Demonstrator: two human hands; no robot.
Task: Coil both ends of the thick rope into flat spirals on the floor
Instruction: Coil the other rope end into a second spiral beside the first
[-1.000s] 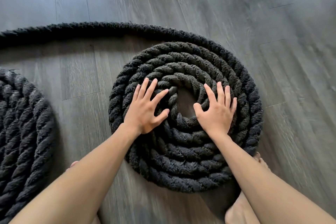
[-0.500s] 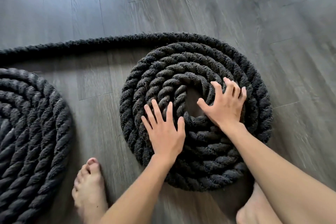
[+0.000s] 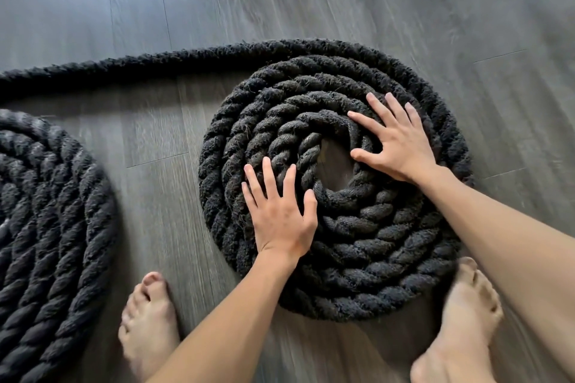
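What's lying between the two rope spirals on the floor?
Head view: bare wood floor separates the left spiral from the right spiral; a bare foot stands at the gap's near end.

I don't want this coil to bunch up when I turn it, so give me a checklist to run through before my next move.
1. Hands flat: left hand and right hand press spread fingers on the coil. Ok.
2. Coil flat: turns lie in one layer, none riding up. Ok.
3. Centre tight: bare floor shows in the middle gap. Not ok.
4. Feed rope free: it runs off to the left, unkinked. Ok.
5. Right foot clear of the near rim: cannot tell.
6. Other spiral apart from this one. Ok.
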